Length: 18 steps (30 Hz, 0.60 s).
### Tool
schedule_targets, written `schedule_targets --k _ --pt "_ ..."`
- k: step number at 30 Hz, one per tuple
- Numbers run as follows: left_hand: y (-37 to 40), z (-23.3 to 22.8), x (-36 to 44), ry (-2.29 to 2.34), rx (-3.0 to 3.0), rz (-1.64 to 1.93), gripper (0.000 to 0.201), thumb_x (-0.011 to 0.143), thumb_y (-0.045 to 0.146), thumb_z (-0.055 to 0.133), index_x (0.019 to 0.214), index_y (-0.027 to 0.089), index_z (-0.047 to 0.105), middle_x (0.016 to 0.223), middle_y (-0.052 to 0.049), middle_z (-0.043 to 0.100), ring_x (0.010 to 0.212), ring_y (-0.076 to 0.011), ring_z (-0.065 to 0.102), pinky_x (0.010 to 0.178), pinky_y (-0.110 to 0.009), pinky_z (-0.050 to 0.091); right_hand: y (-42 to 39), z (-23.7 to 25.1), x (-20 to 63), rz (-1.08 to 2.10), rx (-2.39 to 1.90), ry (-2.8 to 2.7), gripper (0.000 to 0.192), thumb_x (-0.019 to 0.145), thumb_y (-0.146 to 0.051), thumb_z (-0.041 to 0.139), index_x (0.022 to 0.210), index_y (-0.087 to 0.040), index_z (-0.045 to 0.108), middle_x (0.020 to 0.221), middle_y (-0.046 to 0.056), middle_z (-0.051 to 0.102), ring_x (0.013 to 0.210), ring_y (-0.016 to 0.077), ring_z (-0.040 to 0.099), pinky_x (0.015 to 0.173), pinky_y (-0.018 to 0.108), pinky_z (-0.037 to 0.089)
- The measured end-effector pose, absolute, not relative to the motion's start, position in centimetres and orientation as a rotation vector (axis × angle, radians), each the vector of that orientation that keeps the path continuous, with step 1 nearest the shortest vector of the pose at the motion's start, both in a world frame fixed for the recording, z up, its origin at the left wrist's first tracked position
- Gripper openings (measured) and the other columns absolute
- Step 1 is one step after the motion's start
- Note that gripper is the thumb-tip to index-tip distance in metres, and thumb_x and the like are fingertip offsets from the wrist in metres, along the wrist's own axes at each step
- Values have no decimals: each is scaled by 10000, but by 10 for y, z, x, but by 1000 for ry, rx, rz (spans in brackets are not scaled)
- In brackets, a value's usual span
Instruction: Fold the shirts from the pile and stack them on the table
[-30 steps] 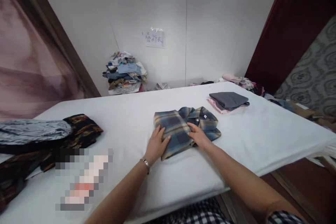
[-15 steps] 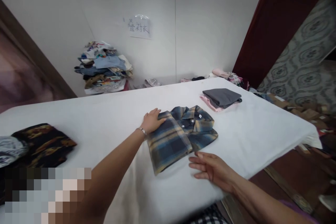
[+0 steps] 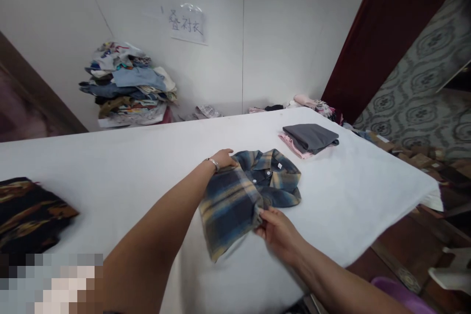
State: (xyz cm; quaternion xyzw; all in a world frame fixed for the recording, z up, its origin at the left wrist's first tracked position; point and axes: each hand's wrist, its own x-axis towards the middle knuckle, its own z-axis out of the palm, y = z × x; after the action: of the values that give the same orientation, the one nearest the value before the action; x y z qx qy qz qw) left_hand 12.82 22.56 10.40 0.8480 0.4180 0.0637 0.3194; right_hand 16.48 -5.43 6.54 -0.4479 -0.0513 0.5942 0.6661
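Note:
A folded blue and yellow plaid shirt (image 3: 243,194) lies near the front of a white-covered table (image 3: 346,196), collar facing the far side. My left hand (image 3: 222,158), with a bracelet on the wrist, grips the shirt's far left edge. My right hand (image 3: 276,229) pinches its near right corner, and the near part of the shirt is lifted off the cloth.
A folded grey garment on a pink one (image 3: 308,139) sits at the far right of the table. A dark patterned garment (image 3: 25,213) lies at the left edge. A heap of clothes (image 3: 127,86) stands against the back wall, under a paper sign (image 3: 187,24). The table's right edge drops off to the floor.
My right hand moved from resting open beside the shirt to gripping its near right corner. The shirt's near edge has risen. My left hand slid along the far left edge. The view shifted right.

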Motion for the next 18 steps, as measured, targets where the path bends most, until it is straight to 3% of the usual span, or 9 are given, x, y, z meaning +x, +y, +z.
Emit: schedule_targets --k 3,7,12,15,18 --pt "228 129 117 1071 2200 261 722 577 298 774 1252 120 589 1073 -104 708 1018 -273 644 872 -291 478 -46 75 167 1229 -1044 -256 204 665 -290 785 743 -164 645 690 -12 650 609 96 562 570 209 425" --pt "233 185 81 1004 2007 643 719 675 360 724 1330 156 509 1106 -84 676 985 -221 641 900 -332 483 -22 116 191 1068 -1008 -558 283 684 -307 732 934 -186 674 861 20 698 783 154 612 755 278 468" --pt "202 245 10 646 1734 1217 789 581 292 796 1304 161 510 1047 -80 676 939 -203 641 914 -369 498 6 169 237 669 -953 -905 244 682 -258 697 915 -226 632 903 -5 686 870 157 601 838 304 452" --pt "152 225 -41 661 1895 1250 825 607 306 789 1358 217 457 1207 -89 627 1049 -241 619 959 -406 481 -4 158 246 597 -1038 -1070 165 699 -248 663 854 -223 614 841 -16 667 826 156 590 803 305 455" --pt "86 160 -88 899 2165 1132 738 677 304 733 1362 249 464 1383 -74 519 1248 -278 501 1078 -438 378 -38 113 237 648 -1271 -1268 135 697 -222 638 833 -212 638 827 -10 661 817 167 583 793 303 454"
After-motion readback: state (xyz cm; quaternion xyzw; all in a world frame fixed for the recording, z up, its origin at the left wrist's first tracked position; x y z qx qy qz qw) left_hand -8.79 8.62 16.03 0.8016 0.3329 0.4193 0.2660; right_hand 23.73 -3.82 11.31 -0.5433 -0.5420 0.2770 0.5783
